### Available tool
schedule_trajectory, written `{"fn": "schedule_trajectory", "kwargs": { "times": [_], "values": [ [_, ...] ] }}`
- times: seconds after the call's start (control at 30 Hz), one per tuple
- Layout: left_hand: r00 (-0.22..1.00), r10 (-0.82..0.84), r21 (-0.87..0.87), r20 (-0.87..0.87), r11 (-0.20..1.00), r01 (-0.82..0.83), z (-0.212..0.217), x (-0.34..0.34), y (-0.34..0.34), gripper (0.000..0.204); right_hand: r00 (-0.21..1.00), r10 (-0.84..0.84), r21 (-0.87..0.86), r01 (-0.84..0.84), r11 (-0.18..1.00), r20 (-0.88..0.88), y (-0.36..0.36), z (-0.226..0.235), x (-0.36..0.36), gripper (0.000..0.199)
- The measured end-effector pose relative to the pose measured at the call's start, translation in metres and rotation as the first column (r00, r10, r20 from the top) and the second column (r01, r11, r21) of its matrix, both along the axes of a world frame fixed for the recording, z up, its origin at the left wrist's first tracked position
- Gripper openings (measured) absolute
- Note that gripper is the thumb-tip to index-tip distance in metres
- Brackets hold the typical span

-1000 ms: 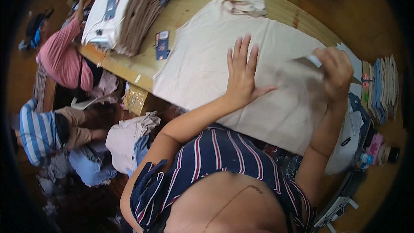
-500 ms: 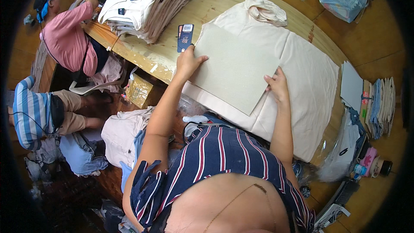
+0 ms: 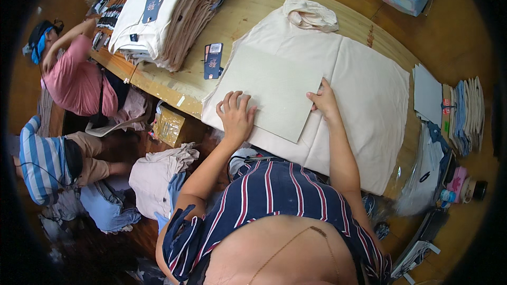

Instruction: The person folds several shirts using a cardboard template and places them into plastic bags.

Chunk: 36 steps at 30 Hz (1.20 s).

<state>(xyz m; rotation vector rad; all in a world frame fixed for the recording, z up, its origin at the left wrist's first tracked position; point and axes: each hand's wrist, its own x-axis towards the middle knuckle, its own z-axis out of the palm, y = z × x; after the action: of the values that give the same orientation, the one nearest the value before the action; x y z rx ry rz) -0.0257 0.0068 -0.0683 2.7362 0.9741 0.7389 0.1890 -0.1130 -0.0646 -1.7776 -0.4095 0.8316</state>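
Observation:
A cream garment [image 3: 369,105] lies spread flat on the wooden table in front of me, its bunched collar end [image 3: 311,15] pointing away. On its left half rests a pale grey cardboard sheet [image 3: 274,89]. My left hand [image 3: 236,116], open with fingers spread, presses on the sheet's near left corner and the cloth beside it. At the sheet's right edge, my right hand [image 3: 325,101] pinches the board, thumb on top and other fingers partly hidden. Beside the garment's left edge lie dark blue hang tags [image 3: 213,60].
A tall stack of folded cream garments [image 3: 153,16] stands at the table's far left. Folded clothes [image 3: 465,116] and grey boards [image 3: 426,92] are at the right. Two people [image 3: 79,82] are on the left, near heaped clothes [image 3: 158,177].
My left hand has slid from the sheet's far left edge down to its near left corner, fingers spreading. The right hand still holds the right edge. The view has shifted slightly.

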Motion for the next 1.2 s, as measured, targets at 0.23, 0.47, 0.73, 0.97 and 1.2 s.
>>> {"fn": "schedule_trajectory", "kwargs": {
  "times": [0.23, 0.47, 0.73, 0.97, 1.2],
  "values": [
    [0.997, 0.017, -0.044, -0.072, 0.999, -0.02, -0.003, 0.002, -0.001, 0.019, 1.0, 0.009, -0.028, -0.009, 1.0, -0.005, -0.002, -0.002, 0.003, 0.062],
    [0.992, -0.008, 0.05, -0.124, 0.999, 0.014, 0.017, 0.048, 0.027, 0.02, 0.633, -0.29, -0.195, 0.582, 0.79, 0.718, -0.107, 0.009, 0.154, 0.047],
    [0.998, 0.007, 0.107, -0.063, 0.994, 0.0, -0.025, 0.255, 0.154, 0.023, 0.47, 0.115, -0.409, 0.592, 0.695, 0.875, -0.132, -0.006, 0.28, 0.036],
    [0.905, -0.21, -0.603, -0.369, 0.796, -0.061, -0.043, 0.291, 0.276, 0.035, 0.631, 0.379, -0.706, 0.411, 0.576, 0.677, -0.122, 0.018, 0.312, 0.027],
    [0.891, -0.249, -0.731, 0.379, 0.509, 0.454, 0.091, 0.246, 0.179, 0.011, 0.436, 0.124, -0.353, 0.497, 0.793, 0.892, -0.215, 0.084, 0.268, 0.016]
  ]
}}
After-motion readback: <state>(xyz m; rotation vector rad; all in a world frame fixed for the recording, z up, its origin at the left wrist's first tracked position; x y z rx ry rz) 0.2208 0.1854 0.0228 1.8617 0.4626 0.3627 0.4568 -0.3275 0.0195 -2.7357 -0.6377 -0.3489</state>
